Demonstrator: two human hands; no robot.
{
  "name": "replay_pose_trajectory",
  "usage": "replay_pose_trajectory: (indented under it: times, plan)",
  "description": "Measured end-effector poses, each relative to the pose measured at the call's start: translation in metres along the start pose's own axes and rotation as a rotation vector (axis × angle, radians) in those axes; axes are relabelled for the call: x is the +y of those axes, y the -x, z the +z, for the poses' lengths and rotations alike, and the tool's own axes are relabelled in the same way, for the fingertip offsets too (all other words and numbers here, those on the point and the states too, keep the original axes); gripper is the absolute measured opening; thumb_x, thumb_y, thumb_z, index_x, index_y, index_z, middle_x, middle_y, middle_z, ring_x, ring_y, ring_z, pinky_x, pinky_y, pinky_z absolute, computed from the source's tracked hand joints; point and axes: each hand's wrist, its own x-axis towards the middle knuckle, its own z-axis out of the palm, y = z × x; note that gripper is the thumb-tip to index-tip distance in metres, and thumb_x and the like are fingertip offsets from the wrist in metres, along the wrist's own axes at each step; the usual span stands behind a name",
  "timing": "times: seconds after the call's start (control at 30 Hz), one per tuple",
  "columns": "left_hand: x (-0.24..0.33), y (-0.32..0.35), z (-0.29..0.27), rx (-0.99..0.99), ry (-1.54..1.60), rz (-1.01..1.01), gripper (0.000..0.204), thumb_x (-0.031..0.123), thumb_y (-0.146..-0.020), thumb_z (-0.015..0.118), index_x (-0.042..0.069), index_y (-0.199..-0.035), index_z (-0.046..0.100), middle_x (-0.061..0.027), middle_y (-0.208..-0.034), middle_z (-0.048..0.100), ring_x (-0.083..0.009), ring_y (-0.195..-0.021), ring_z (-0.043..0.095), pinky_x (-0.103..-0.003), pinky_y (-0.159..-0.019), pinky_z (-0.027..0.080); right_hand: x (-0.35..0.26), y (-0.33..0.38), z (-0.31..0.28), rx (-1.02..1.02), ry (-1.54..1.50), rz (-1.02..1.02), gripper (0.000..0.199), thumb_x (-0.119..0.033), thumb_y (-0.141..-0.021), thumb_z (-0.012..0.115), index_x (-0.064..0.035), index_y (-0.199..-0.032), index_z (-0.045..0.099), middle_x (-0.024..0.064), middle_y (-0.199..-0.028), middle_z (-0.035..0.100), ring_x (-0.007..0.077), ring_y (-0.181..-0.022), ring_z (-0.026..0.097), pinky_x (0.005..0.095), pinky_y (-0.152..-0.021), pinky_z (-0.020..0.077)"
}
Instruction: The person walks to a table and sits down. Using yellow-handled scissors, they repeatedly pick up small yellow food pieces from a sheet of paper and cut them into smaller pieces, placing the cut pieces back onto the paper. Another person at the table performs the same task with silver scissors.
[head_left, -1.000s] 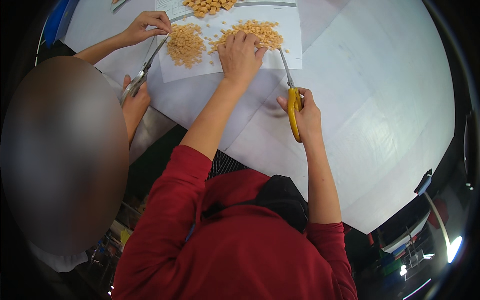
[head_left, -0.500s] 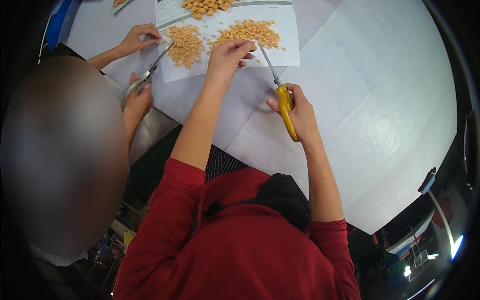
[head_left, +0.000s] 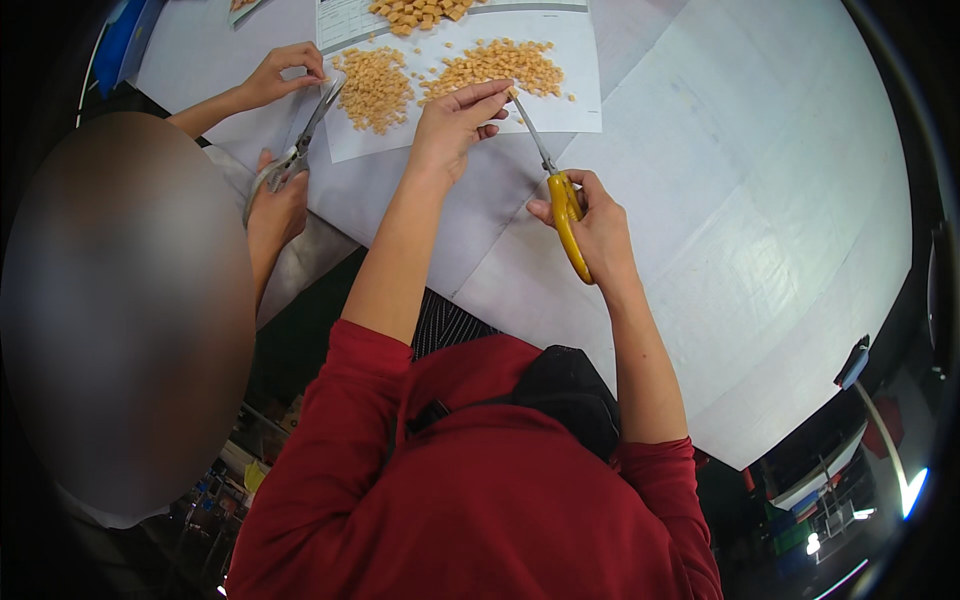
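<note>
The left hand (head_left: 452,130) pinches a small orange piece (head_left: 513,92) between its fingertips, just above the near edge of the white paper (head_left: 575,115). The right hand (head_left: 603,235) is closed around the yellow handle of the scissors (head_left: 564,228); their tips are at this piece. On the paper, which lies on the worktop (head_left: 760,200), are two heaps of tiny pieces, the right heap (head_left: 510,65) and the left heap (head_left: 375,90).

The person's left hand (head_left: 455,130) pinches a tan piece (head_left: 513,93) at the tips of yellow-handled scissors (head_left: 556,192) held in the right hand (head_left: 600,228). Beyond, tan cubes (head_left: 500,66) lie piled on white paper (head_left: 575,117) on the table (head_left: 760,230).
</note>
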Motion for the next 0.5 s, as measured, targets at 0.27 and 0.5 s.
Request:
replay_pose_trajectory:
  times: [0.27,0.5]
  plan:
    - [-0.006,-0.003,-0.009,0.007,-0.04,0.069,0.023,0.009,-0.086,0.068,0.007,-0.109,0.07,-0.0014,-0.094,0.069,-0.0087,-0.08,0.06,-0.022,-0.068,0.046,0.004,0.0,0.006,0.034,0.076,-0.059,0.066,-0.046,-0.075,0.079,0.0005,-0.115,0.055,0.0145,-0.086,0.066,0.0217,-0.08,0.064,0.0322,-0.074,0.0505]
    - [-0.007,-0.004,-0.012,-0.018,-0.09,0.091,0.029,0.009,-0.085,0.068,0.005,-0.114,0.065,-0.0039,-0.093,0.069,-0.0099,-0.079,0.063,-0.021,-0.067,0.047,0.003,-0.001,0.007,0.006,0.071,-0.038,0.064,-0.045,-0.076,0.079,0.0003,-0.114,0.056,0.0144,-0.085,0.066,0.0216,-0.078,0.064,0.0322,-0.073,0.0502]
